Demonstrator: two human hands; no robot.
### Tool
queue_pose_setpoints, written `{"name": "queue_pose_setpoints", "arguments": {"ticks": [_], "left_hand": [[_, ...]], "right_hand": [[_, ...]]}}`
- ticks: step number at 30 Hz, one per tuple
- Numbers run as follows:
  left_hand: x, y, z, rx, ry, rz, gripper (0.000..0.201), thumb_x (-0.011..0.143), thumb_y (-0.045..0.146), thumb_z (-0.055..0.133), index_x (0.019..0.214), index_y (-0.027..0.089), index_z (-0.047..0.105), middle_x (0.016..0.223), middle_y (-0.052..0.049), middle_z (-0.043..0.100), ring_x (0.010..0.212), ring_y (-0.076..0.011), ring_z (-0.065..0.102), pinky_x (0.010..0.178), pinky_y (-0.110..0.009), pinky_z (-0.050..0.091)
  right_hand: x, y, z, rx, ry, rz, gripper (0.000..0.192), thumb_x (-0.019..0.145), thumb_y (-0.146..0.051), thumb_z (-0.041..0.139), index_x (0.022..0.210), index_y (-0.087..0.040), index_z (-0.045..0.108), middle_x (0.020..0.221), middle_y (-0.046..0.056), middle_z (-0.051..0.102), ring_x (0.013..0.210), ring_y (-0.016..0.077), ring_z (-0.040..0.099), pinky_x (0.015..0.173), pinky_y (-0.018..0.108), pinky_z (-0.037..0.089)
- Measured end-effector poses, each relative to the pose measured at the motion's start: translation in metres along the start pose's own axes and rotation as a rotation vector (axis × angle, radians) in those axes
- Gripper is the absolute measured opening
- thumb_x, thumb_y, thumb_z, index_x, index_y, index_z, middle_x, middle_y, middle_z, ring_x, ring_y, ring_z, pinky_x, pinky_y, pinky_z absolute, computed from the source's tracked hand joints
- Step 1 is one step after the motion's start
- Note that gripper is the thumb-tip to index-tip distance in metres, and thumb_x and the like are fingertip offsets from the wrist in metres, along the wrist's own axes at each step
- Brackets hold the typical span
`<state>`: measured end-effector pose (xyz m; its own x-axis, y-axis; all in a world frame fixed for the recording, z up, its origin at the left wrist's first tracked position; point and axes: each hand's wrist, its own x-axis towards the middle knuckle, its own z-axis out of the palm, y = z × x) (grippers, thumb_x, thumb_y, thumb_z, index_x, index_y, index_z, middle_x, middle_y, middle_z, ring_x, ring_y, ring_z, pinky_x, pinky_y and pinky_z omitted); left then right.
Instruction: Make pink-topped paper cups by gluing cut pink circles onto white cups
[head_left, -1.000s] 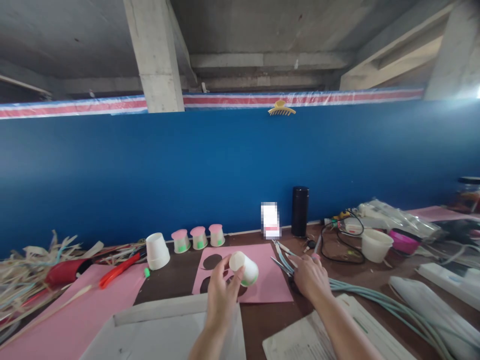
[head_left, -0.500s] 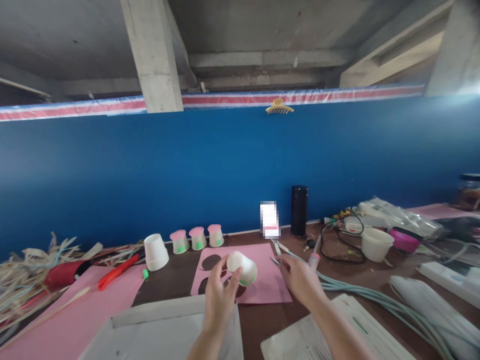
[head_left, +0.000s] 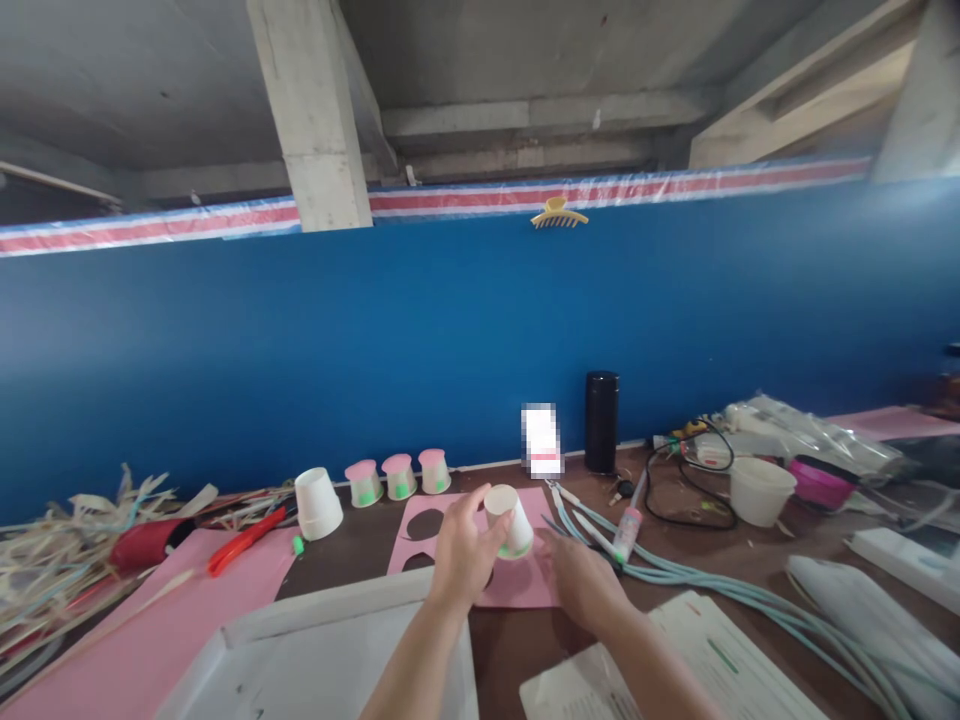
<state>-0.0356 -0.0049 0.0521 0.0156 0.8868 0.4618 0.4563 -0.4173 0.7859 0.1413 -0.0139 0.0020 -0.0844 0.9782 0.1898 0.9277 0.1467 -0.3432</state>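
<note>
My left hand [head_left: 469, 545] is closed around the side of a white paper cup [head_left: 511, 520], which stands bottom-up with green marks near its lower rim. To its right, my right hand [head_left: 581, 575] is closed on a thin tool with a dark pointed tip [head_left: 553, 526]; the rest of that tool is hidden by the fingers. The tip points toward the cup and looks apart from it. Beneath both hands lies a pink sheet [head_left: 525, 590] with round holes cut in it.
Several upturned cups line the back: a plain white one [head_left: 319, 505] and three with pink discs [head_left: 399, 478]. A white tray [head_left: 315, 640] is in front. Rightward lie a screwdriver [head_left: 628, 530], blue-grey cable [head_left: 705, 578], a black flask [head_left: 601, 420] and a white tub [head_left: 761, 490].
My left hand has moved right with the cup and turned it more upright, bottom facing up. My right hand has shifted slightly down and left, showing a white pen-like stick behind it.
</note>
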Motion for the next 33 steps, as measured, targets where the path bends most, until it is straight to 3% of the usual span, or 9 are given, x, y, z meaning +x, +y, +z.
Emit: {"name": "queue_pose_setpoints", "arguments": {"ticks": [6,13,20,26,33], "left_hand": [[-0.003,-0.021,0.016,0.011,-0.001,0.064,0.052,0.078,0.046,0.057,0.124,0.021,0.055,0.123,-0.01,0.059,0.115,-0.0272,0.051,0.096,-0.044,0.04],[-0.007,-0.041,0.017,0.088,-0.032,0.178,0.049,0.078,0.047,0.057,0.119,0.021,0.059,0.115,-0.01,0.063,0.109,-0.0258,0.055,0.093,-0.042,0.044],[-0.008,-0.041,0.017,0.151,-0.053,0.181,0.048,0.077,0.049,0.058,0.115,0.02,0.062,0.112,-0.01,0.064,0.106,-0.0262,0.057,0.091,-0.04,0.046],[-0.009,-0.041,0.019,0.18,-0.058,0.187,0.046,0.077,0.049,0.058,0.113,0.021,0.062,0.11,-0.009,0.065,0.104,-0.0261,0.057,0.09,-0.04,0.047],[-0.01,-0.039,0.019,0.202,-0.065,0.218,0.044,0.076,0.046,0.06,0.112,0.022,0.062,0.109,-0.008,0.065,0.102,-0.0252,0.058,0.089,-0.04,0.047]], "right_hand": [[-0.001,-0.001,-0.006,0.033,-0.004,0.036,0.041,0.084,-0.016,0.039,0.122,-0.025,0.053,0.101,0.008,0.07,0.091,0.0229,0.066,0.071,0.028,0.043],[0.0,-0.001,-0.012,0.08,0.004,0.095,0.054,0.079,-0.009,0.04,0.131,-0.022,0.048,0.115,0.008,0.066,0.102,0.0221,0.062,0.078,0.029,0.042],[0.002,0.006,-0.028,0.106,0.147,0.204,0.041,0.084,-0.014,0.037,0.12,-0.022,0.055,0.116,0.006,0.065,0.108,0.021,0.057,0.088,0.031,0.037],[0.004,0.02,-0.042,0.111,0.219,0.335,0.033,0.088,-0.027,0.035,0.11,-0.026,0.061,0.11,0.005,0.067,0.101,0.0244,0.059,0.073,0.031,0.04],[0.003,0.026,-0.047,0.114,0.225,0.372,0.031,0.086,-0.03,0.04,0.107,-0.028,0.063,0.107,0.003,0.068,0.098,0.0239,0.061,0.071,0.03,0.041]]}}
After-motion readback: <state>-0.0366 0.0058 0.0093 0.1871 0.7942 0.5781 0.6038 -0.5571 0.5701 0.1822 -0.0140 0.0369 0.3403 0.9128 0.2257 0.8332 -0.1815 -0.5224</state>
